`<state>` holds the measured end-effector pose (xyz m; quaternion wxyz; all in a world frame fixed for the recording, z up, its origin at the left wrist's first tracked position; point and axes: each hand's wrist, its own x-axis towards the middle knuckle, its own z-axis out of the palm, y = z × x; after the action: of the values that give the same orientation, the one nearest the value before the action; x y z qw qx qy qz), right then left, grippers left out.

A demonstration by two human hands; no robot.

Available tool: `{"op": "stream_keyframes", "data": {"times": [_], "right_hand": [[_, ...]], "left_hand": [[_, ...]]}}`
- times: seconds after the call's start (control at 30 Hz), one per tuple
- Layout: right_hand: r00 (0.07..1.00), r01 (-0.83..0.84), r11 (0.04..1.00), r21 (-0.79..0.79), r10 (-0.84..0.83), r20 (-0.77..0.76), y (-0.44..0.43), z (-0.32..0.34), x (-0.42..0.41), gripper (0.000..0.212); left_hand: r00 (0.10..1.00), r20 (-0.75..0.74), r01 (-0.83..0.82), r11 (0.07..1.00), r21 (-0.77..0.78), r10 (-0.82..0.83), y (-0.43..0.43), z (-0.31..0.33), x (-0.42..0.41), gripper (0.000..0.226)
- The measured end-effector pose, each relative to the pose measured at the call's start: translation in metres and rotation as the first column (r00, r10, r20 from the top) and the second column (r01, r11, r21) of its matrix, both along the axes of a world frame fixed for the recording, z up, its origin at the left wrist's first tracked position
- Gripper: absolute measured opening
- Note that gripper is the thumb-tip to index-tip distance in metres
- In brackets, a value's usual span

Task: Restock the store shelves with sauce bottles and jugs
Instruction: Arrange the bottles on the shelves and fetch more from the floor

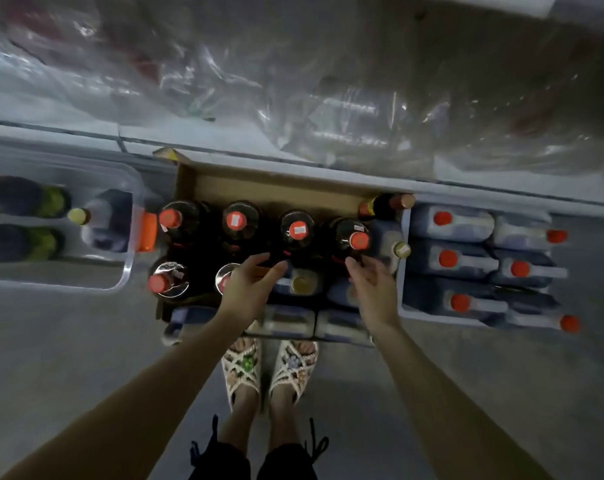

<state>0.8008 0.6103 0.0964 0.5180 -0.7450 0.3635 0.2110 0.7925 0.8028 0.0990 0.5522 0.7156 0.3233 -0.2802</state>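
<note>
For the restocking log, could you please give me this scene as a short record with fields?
cardboard box: open, on the floor
red-capped bottles: six visible in the box, four in the back row, two in front
left hand: open over the box, holding nothing
right hand: open, fingertips by the rightmost back bottle; contact unclear
right of box: red-capped jugs packed in a white tray
left of box: clear bin with a few bottles

No readable text on labels or caps.
</note>
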Motion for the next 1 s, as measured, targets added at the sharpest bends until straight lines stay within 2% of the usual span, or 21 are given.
{"op": "stream_keyframes", "data": {"times": [0.23,0.43,0.73,0.93,1.0], "right_hand": [[0.996,0.046,0.997,-0.056,-0.049,-0.069,-0.006,-0.064,0.0,0.064],[0.988,0.13,0.991,-0.015,-0.131,-0.084,-0.005,-0.102,0.012,0.086],[0.968,0.243,0.968,0.056,-0.239,-0.078,-0.005,-0.117,0.015,0.087],[0.973,0.218,0.97,0.108,-0.207,-0.1,-0.016,-0.103,0.014,0.075],[0.97,0.228,0.967,0.113,-0.215,-0.113,-0.014,-0.1,0.016,0.083]], "left_hand": [[0.995,0.022,0.096,0.995,-0.014,-0.095,-0.019,-0.049,-0.001,0.045],[0.998,0.038,0.056,0.998,-0.002,-0.056,-0.024,-0.082,0.009,0.04],[0.995,0.05,0.088,0.996,-0.001,-0.088,-0.028,-0.097,0.013,0.044],[0.989,0.051,0.138,0.99,0.005,-0.138,-0.043,-0.08,0.025,0.026],[0.987,0.062,0.151,0.988,0.007,-0.152,-0.049,-0.076,0.03,0.021]]}}
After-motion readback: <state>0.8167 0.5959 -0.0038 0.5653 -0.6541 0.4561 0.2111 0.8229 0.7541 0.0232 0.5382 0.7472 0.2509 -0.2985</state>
